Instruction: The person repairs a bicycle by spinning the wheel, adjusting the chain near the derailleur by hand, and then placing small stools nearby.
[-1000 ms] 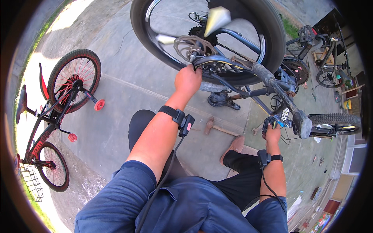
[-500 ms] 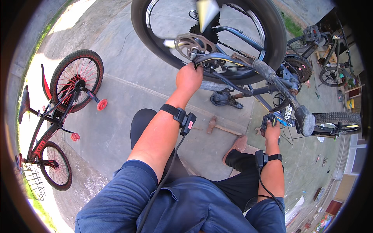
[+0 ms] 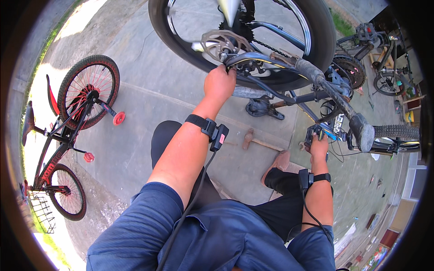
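Observation:
A dark blue bicycle frame [image 3: 257,58] stands in front of me, its wheel [image 3: 323,45] at the top with a brake disc [image 3: 226,41] and chain facing me. My left hand [image 3: 220,83] is closed at the frame end by the wheel axle, just under the disc; its fingertips are partly hidden. A white blade-like shape [image 3: 229,10] in the wheel is smeared by motion. At the right, my right hand [image 3: 319,145] is closed around a black blocky part that looks like a pedal [image 3: 313,133]. Beside it hangs a grey-ended bar [image 3: 343,106].
A hammer [image 3: 262,143] lies on the concrete between my legs, near my shoe [image 3: 276,166]. A wrench [image 3: 302,145] is close to my right hand. At left, a black and red child's bicycle [image 3: 61,142] with a training wheel stands. More bicycles [image 3: 389,77] are at the far right.
The smeared white shape in the wheel has shifted up and left. Both hands keep their places on the bicycle, while the whole view has moved slightly.

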The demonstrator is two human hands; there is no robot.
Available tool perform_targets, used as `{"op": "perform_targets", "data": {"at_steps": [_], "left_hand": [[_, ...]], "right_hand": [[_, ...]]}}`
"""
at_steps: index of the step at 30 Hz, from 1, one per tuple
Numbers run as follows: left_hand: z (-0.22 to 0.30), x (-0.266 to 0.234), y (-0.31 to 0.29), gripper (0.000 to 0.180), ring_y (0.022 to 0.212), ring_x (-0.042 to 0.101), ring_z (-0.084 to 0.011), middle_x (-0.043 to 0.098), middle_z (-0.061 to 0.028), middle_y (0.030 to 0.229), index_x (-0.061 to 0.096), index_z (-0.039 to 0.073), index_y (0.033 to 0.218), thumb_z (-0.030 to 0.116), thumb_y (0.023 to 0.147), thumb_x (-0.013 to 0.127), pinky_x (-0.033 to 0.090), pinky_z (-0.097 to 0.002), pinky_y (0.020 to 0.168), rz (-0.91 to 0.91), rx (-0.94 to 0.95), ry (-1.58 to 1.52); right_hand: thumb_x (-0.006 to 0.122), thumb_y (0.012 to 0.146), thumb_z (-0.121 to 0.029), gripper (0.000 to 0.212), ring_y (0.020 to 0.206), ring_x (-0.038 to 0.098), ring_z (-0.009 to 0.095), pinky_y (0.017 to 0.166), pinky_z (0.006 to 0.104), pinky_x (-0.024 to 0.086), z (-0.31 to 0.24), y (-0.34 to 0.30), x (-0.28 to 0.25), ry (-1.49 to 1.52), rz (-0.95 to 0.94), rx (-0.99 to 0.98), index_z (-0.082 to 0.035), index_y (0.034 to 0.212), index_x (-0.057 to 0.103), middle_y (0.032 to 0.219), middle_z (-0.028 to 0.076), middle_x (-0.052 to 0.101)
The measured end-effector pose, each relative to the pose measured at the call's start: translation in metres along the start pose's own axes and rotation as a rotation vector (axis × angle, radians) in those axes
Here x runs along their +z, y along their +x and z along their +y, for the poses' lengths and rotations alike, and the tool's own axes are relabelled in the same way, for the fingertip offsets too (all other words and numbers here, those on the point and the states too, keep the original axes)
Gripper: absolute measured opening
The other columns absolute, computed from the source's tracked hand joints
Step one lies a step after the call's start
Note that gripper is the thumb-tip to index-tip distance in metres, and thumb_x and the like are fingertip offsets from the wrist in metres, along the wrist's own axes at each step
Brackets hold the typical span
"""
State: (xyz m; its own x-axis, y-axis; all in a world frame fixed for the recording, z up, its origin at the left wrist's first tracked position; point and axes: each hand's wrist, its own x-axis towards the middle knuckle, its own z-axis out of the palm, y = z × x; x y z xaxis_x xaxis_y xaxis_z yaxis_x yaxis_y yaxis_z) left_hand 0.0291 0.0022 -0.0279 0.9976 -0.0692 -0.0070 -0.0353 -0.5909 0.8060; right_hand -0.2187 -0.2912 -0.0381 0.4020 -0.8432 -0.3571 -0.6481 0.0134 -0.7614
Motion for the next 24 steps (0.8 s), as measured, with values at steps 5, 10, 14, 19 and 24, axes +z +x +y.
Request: {"op": "perform_targets", "data": {"at_steps": [5,10,14,19,24], "left_hand": [[0.002,0.001,-0.002,0.038,0.079,0.062,-0.0432,0.065,-0.0248,0.081,0.062,-0.003,0.084,0.034,0.086,0.054,0.048,-0.0502,0.072,-0.003,-0.003,0.012],[-0.009,0.009,0.001,0.036,0.067,0.066,-0.0335,0.065,-0.0166,0.066,0.062,-0.001,0.085,0.035,0.089,0.054,0.049,-0.0417,0.064,0.057,0.039,0.045],[-0.01,0.01,0.002,0.035,0.067,0.066,-0.0324,0.065,-0.0167,0.067,0.062,-0.001,0.087,0.034,0.089,0.055,0.049,-0.041,0.064,0.071,0.07,0.048],[-0.005,0.008,0.0,0.037,0.078,0.063,-0.0403,0.065,-0.0232,0.079,0.061,-0.003,0.089,0.034,0.088,0.055,0.048,-0.0467,0.071,0.008,-0.001,-0.042],[0.0,0.003,-0.003,0.037,0.083,0.062,-0.0438,0.065,-0.026,0.085,0.061,-0.003,0.091,0.033,0.088,0.054,0.048,-0.0493,0.074,-0.001,0.009,-0.009]], "right_hand": [[0.053,0.094,-0.02,0.03,0.058,0.065,0.02,0.042,0.0275,0.049,0.01,0.009,-0.002,0.032,0.01,-0.005,-0.013,0.122,0.044,0.088,0.007,0.062],[0.053,0.094,-0.02,0.031,0.058,0.065,0.02,0.043,0.0278,0.05,0.008,0.009,0.0,0.026,0.005,0.009,-0.013,0.122,0.044,0.09,0.008,0.062],[0.053,0.094,-0.02,0.031,0.059,0.065,0.021,0.044,0.0278,0.05,0.01,0.011,-0.002,0.051,-0.003,-0.005,-0.013,0.123,0.043,0.09,0.008,0.062],[0.053,0.094,-0.02,0.031,0.06,0.065,0.021,0.045,0.0278,0.051,0.013,0.012,-0.002,0.074,-0.005,0.003,-0.013,0.122,0.043,0.09,0.008,0.062],[0.053,0.094,-0.02,0.028,0.059,0.064,0.02,0.045,0.0274,0.05,0.013,0.013,-0.001,0.074,0.002,0.014,-0.014,0.12,0.045,0.089,0.006,0.061]]}}
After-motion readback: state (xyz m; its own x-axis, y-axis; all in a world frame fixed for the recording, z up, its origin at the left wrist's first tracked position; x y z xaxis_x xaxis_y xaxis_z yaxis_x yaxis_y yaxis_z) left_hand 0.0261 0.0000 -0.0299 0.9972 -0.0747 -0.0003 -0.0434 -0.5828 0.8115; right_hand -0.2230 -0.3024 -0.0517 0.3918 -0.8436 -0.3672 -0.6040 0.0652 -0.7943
